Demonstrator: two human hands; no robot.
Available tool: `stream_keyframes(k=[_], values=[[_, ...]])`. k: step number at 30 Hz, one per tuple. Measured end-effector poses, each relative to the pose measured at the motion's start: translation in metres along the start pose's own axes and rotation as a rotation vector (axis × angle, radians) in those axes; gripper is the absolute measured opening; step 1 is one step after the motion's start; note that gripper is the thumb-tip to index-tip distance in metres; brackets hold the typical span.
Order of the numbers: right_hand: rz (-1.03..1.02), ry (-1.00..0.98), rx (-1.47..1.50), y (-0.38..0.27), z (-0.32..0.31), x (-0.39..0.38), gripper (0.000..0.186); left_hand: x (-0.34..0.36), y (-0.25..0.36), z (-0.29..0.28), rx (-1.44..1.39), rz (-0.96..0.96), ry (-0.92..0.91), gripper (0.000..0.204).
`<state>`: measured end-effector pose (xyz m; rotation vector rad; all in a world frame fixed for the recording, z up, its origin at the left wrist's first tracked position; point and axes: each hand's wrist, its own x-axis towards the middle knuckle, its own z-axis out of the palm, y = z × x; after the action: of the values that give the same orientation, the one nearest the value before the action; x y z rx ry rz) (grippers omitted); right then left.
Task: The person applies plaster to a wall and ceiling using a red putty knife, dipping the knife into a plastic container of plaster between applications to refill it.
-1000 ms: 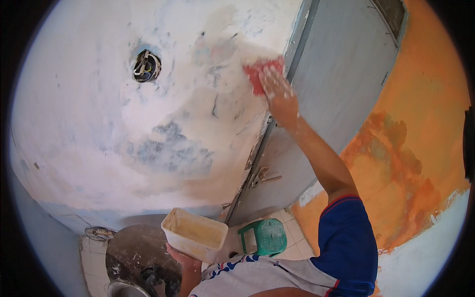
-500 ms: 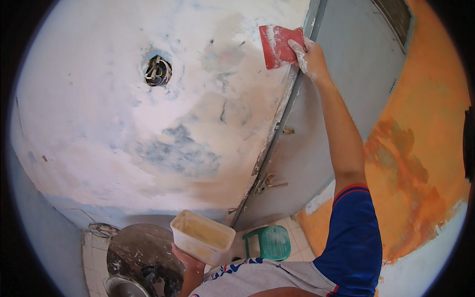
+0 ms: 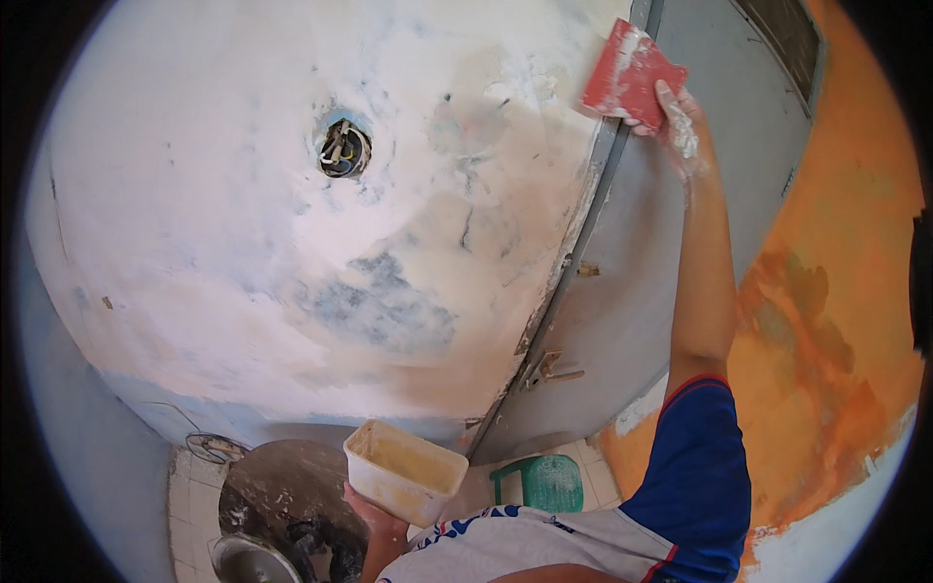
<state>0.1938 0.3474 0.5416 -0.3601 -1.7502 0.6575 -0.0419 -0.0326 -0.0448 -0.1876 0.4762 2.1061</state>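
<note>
High on the patchy, plastered wall (image 3: 243, 253), beside the grey door frame, my right hand (image 3: 680, 121) grips a red rectangular scraper (image 3: 627, 68) smeared with white paste; white paste also coats my thumb and wrist. At the bottom middle, my left hand (image 3: 374, 510) holds a cream rectangular plastic tub (image 3: 403, 457) with pale residue inside. The wall has grey-blue patches and a round hole (image 3: 345, 146) with exposed wires, left of the scraper.
A grey metal door (image 3: 627, 330) with a handle stands beside an orange wall (image 3: 807, 321). Below are a green plastic stool (image 3: 544, 481), a dark stained round surface (image 3: 272, 486), a metal pot (image 3: 248, 562) and coiled cable (image 3: 209, 447) on tiles (image 3: 190, 496).
My right hand has moved up and to the right with the scraper, to the top of the door frame. The tub in my left hand appears slightly further right and lower.
</note>
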Motion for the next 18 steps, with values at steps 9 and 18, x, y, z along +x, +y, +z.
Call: stream_keyframes(k=[9,18], values=[[-0.008,0.145,-0.356,0.004,-0.008,0.024,0.035,-0.003,0.002,0.022,0.073,0.0,0.009,0.078],[-0.227,0.039,-1.502,-0.015,0.061,0.004,0.037,-0.001,-0.002,0.02,0.099,0.011,0.01,0.079]])
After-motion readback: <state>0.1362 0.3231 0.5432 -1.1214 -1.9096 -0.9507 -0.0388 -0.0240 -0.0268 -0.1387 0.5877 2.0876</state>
